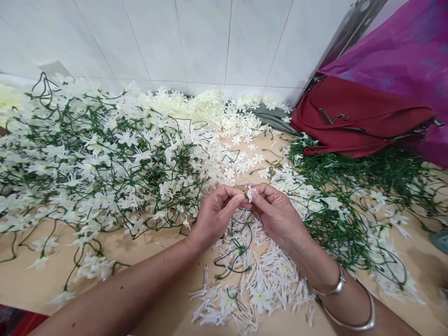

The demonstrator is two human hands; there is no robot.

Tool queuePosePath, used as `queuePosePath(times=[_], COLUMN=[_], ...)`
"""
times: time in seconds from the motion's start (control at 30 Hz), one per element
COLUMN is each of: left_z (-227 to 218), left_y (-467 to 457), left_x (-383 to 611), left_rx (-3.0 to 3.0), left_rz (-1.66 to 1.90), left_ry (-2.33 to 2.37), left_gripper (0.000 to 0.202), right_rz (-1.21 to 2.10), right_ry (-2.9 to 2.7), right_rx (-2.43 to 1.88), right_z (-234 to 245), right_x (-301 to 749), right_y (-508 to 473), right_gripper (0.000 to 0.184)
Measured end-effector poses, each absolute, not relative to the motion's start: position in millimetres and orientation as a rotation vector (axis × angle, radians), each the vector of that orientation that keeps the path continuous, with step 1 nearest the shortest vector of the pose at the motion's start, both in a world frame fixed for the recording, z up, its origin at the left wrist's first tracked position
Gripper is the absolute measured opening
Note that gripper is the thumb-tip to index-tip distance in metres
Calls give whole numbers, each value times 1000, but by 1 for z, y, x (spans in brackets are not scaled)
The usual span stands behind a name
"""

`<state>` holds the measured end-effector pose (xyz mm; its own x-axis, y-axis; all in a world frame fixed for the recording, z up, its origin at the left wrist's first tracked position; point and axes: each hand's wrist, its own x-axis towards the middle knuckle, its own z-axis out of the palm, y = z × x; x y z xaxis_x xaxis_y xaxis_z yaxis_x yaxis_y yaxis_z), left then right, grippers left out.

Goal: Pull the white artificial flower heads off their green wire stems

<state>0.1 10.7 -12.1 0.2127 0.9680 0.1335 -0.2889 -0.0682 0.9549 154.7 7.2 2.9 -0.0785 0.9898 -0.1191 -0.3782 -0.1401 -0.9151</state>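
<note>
In the middle of the head view my two hands meet over the table. My right hand (276,210) pinches a small white artificial flower (249,193) between thumb and finger. Close against it, the thumb and finger of my left hand (219,212) are pressed together; what they grip is mostly hidden, perhaps the flower's base. Below both hands lies a pile of thin white stamen strands (259,270). Green wire stems (241,249) and a few white blossoms rest on top of it.
A large heap of white flowers on green stems (115,158) covers the left. Loose cream blossoms (210,105) lie along the tiled wall (203,42). On the right are a bundle of green stems (343,224), a red bag (360,116) and purple plastic (402,60).
</note>
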Motion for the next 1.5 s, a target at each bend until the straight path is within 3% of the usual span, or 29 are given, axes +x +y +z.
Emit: queuePosePath(times=[0.33, 1.17, 1.5], left_z=[-10, -15, -15], left_y=[10, 10, 11], left_x=[1, 1, 2], left_rx=[1214, 1264, 1337], left_rz=[1250, 1198, 1167], left_ry=[795, 754, 801], left_gripper=[18, 22, 19], right_rz=[1338, 1605, 1546], right_ry=[-993, -962, -971], right_rx=[-986, -1000, -1022], right_z=[-6, 2, 3], right_x=[153, 171, 168], right_y=[7, 16, 14], right_gripper=[22, 30, 30])
